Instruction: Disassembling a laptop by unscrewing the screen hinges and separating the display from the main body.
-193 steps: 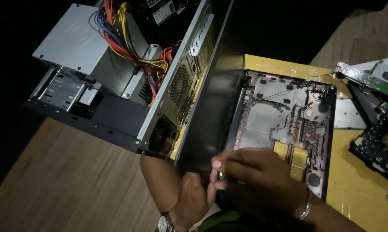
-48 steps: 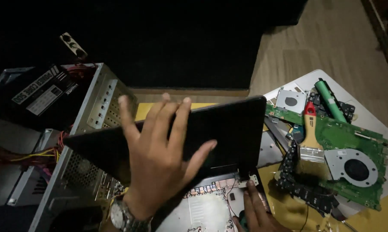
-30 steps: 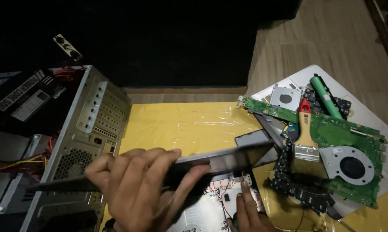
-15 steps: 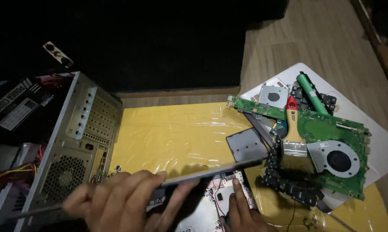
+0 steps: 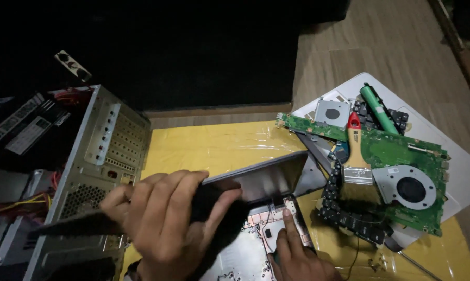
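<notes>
Glossy black laptop lid panel (image 5: 255, 179); yellow plastic-wrapped bench (image 5: 219, 148); green circuit board (image 5: 396, 153) with silver fan; red-tipped wooden-handled paintbrush (image 5: 355, 151); green cylindrical cell (image 5: 379, 109); grey perforated metal computer case (image 5: 97, 171); white board (image 5: 453, 156).

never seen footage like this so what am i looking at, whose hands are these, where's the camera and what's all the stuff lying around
The camera sits on a person's head and looks down at their own two bare hands. The left hand grips a thin dark laptop screen panel, tilted over the laptop's opened base. The right hand presses on that base near the hinge. Underneath lies a yellow sheet. To the left stands an opened desktop computer case. To the right, on a white board, lie a green circuit board with a fan, a paintbrush and a green cylinder.
</notes>
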